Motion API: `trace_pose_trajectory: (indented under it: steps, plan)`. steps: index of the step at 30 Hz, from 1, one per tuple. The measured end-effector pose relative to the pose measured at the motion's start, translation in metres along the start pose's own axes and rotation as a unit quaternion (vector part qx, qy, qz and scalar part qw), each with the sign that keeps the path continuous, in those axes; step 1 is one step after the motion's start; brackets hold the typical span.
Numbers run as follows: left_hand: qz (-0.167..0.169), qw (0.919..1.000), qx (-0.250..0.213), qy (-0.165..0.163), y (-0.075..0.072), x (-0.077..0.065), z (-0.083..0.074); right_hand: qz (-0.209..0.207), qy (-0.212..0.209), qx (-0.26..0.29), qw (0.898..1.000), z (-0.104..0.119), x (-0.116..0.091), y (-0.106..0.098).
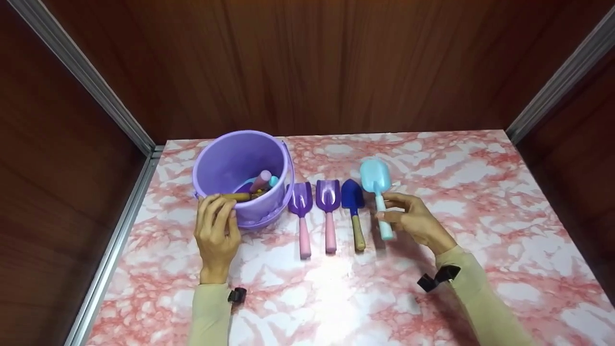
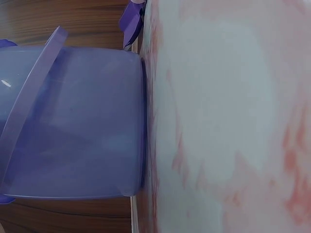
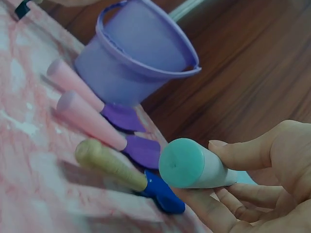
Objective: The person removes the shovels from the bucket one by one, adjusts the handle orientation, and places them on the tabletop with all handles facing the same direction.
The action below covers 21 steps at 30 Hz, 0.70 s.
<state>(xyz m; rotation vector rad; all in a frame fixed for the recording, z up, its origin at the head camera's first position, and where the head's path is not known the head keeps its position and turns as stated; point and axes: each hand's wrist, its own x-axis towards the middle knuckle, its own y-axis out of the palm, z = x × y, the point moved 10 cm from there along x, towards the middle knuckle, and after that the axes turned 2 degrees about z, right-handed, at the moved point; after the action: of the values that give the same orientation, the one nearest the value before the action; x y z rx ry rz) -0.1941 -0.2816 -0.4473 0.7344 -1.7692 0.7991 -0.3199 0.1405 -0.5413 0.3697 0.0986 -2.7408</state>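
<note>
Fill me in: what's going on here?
A person's right hand pinches a light-blue scoop by its handle, while the left hand holds the rim of a purple bucket. Some tool handles show inside the bucket. Between bucket and light-blue scoop, two purple scoops with pink handles and a blue trowel lie side by side.

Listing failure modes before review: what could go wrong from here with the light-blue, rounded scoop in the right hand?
The right hand pinches the light-blue, rounded scoop only by its pale handle, so it might twist or slip.
The dark-blue, wooden-handled pointed trowel lies right beside it; a sideways move could knock it.
The left hand holds the near rim of the round lavender bucket; a hard pull there might tip it.
</note>
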Motion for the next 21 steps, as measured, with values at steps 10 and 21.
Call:
trace_pose_trajectory:
  steps: [10,21]
  plan:
    - [0.000,1.0000,-0.001,0.000,0.000,-0.001,0.000,0.000,0.024,0.001,1.000,-0.024,0.001,-0.004]
    - [0.004,1.0000,0.004,0.000,0.000,-0.001,0.000,0.004,0.031,-0.014,0.999,-0.034,0.003,-0.009]
